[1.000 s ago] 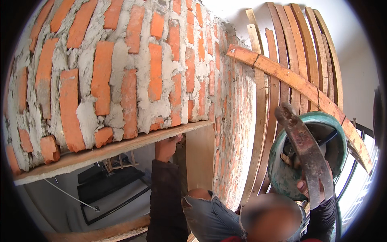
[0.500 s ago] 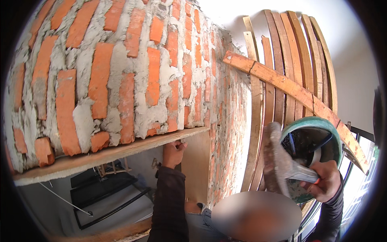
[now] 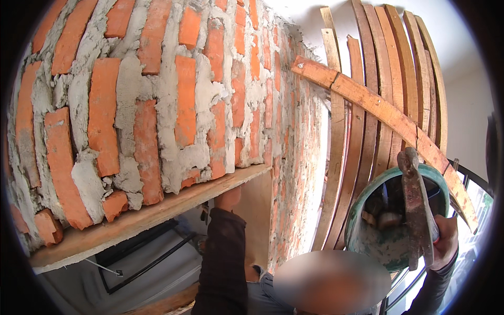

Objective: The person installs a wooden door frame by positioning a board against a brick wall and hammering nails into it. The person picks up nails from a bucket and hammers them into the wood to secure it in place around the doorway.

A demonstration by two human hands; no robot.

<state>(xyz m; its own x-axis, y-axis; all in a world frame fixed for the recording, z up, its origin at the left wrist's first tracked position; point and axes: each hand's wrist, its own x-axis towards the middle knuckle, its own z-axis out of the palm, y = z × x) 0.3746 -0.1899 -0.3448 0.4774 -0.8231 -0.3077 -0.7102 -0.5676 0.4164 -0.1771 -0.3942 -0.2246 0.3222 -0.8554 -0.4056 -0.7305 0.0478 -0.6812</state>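
The left hand [image 3: 227, 198] is raised near the centre of the view, at about 6 o'clock from the brickwork, pressed up against the underside of the wooden plank [image 3: 152, 212] that runs beneath the lowest bricks. Only the heel of the hand and the dark sleeve show; its grip is hidden against the board, so whether the fingers are spread or curled cannot be told.

The right hand [image 3: 446, 239] sits at about 4 o'clock in the view. Its grip is pressed together around the handle of a brick trowel [image 3: 417, 210], whose mortar-crusted blade stands nearly upright, tip pointing to 12 o'clock. The blade crosses in front of the open mouth of a green bucket [image 3: 388, 247], which is tilted toward the camera and smeared with grey mortar inside; some lumps lie in it. The trowel touches or lies just over the bucket's right rim; how the bucket itself is carried cannot be seen.

At 10 to 12 o'clock rises the brick wall [image 3: 157, 89], orange bricks set in rough, bulging grey mortar. At 1 to 2 o'clock, behind the bucket, a stack of curved wooden slats [image 3: 388, 79] stands upright, with one reddish slat [image 3: 378, 105] laid across them on a slant. Below the plank, at 7 o'clock, a dark metal frame [image 3: 142, 257] lies on the floor.
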